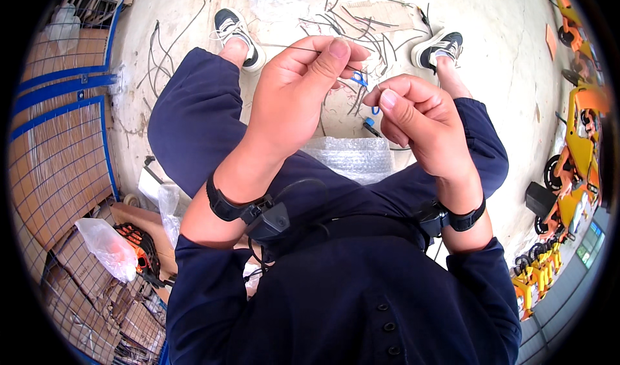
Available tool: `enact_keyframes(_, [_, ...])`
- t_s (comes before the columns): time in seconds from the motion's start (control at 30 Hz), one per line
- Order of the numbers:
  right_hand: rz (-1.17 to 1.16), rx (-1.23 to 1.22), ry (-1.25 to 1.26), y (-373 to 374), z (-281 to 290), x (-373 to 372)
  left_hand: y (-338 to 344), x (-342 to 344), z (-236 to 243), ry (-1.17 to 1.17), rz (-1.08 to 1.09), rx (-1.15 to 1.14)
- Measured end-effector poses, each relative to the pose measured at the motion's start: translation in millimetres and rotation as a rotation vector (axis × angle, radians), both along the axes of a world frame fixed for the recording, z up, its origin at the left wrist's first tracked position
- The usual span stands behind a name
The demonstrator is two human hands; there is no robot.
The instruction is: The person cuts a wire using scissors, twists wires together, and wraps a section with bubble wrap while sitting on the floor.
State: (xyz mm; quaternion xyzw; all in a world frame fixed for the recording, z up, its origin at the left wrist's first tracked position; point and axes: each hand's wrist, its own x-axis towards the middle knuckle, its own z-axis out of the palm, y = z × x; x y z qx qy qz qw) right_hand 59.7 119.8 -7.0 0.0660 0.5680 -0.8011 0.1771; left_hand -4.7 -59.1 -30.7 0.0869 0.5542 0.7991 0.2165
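My left hand (294, 93) is raised over my lap, fingers pinched on a thin dark wire (276, 46) that runs out toward the left. My right hand (423, 123), a little lower and to the right, has thumb and forefinger pinched on something thin, perhaps wire; it is too small to make out. Behind and between my hands is a blue object (359, 79), partly hidden by fingers. Below it lies a small blue-and-black item (369, 126) on the floor, near clear bubble wrap (345, 155). Loose cut cables (332, 24) are scattered on the floor between my shoes.
At the left stand blue wire-mesh cages (55, 171) holding cardboard, with a plastic bag (106, 249) and an orange-and-black item (140, 252) nearby. Along the right are rows of small yellow wheeled vehicles (575, 139) and a black box (539, 199).
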Motion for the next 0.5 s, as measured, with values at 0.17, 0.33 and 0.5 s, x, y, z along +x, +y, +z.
enact_keyframes(0.17, [-0.013,-0.072,-0.096,1.3,11.7,-4.2,1.4,4.1,8.0,0.079,-0.074,-0.065])
enact_keyframes(0.33, [0.095,-0.198,-0.12,14.4,9.4,-7.1,-1.5,1.5,9.4,0.11,-0.099,-0.02])
enact_keyframes(0.5, [-0.01,0.182,0.063,0.5,18.5,-3.8,-3.1,1.7,9.6,0.2,-0.056,0.026])
